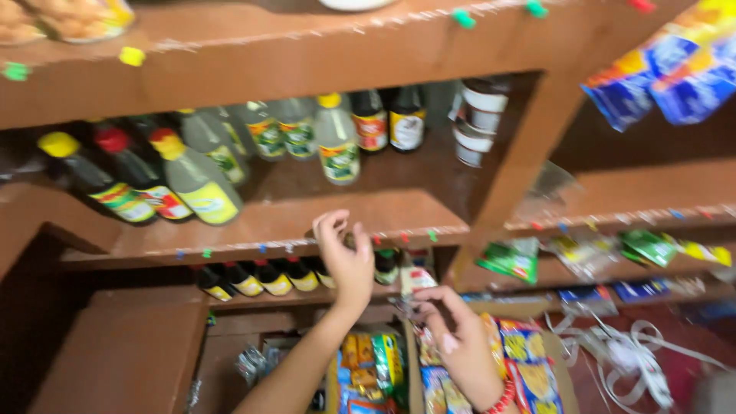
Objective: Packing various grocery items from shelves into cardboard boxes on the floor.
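Note:
My left hand (346, 261) is raised to the front edge of the middle wooden shelf (253, 230). Its fingers curl around a small dark thing (359, 234), too blurred to identify. My right hand (458, 343), with a red bead bracelet at the wrist, hovers lower over a cardboard box of bright snack packets (529, 360). Its fingertips are pinched together near something small and grey. Small dark bottles with yellow labels (257, 279) stand in a row on the shelf below my left hand.
Tall sauce and vinegar bottles (192, 180) with red and yellow caps crowd the middle shelf, with stacked jars (479, 123) at its right end. Blue snack bags (675, 69) hang at the upper right. Green sachets (512, 259) hang from the right shelf, and white plastic strapping (636, 356) lies below it.

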